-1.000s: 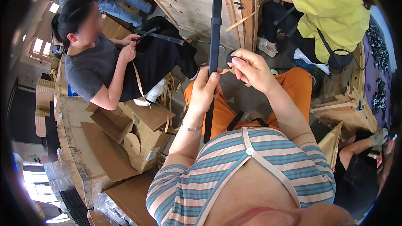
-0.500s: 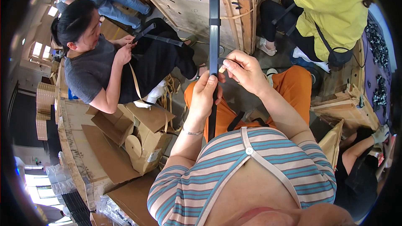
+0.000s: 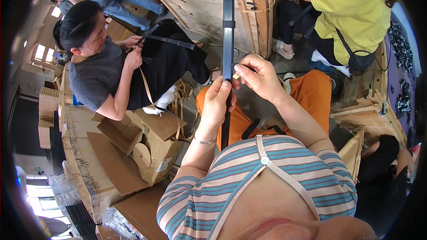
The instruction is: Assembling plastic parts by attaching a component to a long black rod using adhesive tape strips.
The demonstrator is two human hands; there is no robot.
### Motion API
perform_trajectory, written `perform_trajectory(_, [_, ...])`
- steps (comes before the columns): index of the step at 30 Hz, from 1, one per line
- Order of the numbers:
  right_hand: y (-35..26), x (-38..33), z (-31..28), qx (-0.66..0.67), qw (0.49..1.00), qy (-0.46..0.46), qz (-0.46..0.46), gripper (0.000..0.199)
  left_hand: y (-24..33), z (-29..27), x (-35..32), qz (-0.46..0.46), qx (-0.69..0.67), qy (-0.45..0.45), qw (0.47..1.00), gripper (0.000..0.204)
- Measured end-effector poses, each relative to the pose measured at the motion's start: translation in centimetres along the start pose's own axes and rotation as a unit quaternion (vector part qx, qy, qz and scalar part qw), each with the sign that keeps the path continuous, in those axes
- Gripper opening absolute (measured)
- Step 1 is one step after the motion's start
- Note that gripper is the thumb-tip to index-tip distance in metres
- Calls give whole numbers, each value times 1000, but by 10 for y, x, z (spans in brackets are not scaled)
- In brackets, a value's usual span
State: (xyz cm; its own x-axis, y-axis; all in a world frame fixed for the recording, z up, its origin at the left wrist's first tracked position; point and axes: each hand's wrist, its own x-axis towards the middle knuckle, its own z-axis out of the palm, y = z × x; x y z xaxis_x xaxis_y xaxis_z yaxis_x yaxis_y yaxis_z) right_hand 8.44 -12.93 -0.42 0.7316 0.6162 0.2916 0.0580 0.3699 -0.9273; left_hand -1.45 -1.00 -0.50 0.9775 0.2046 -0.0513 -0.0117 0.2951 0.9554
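As before, both hands grip strap (image 3: pixel 228 31) | left hand (image 3: pixel 217 102) raised | right hand (image 3: pixel 260 78) pinching

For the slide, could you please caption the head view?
Left hand and right hand grip a long dark strap held upright, beside a co-worker's hands.

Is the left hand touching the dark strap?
Touching. In the head view the left hand wraps its fingers around the dark strap, with no gap showing.

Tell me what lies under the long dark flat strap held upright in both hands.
Under the long dark strap: orange trousers and a wooden crate. Both hands hide its middle.
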Motion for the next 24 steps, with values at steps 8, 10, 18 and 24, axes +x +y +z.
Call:
perform_trajectory(8, [13, 2, -1, -68, 997, 41, -20, 17, -4, 3, 0, -7, 22, 15, 1000, 24])
perform_trajectory(10, [15, 3, -1, -112, 993, 41, -3, 17, -5, 3, 0, -8, 40, 16, 999, 25])
perform_trajectory(18, [-6, 4, -7, -101, 992, 8, 77, 20, -2, 3, -3, -9, 71, 18, 997, 25])
perform_trajectory(24, [-5, 6, -9, -132, 983, 3, 130, 15, -5, 3, -3, -35, 48, 9, 998, 25])
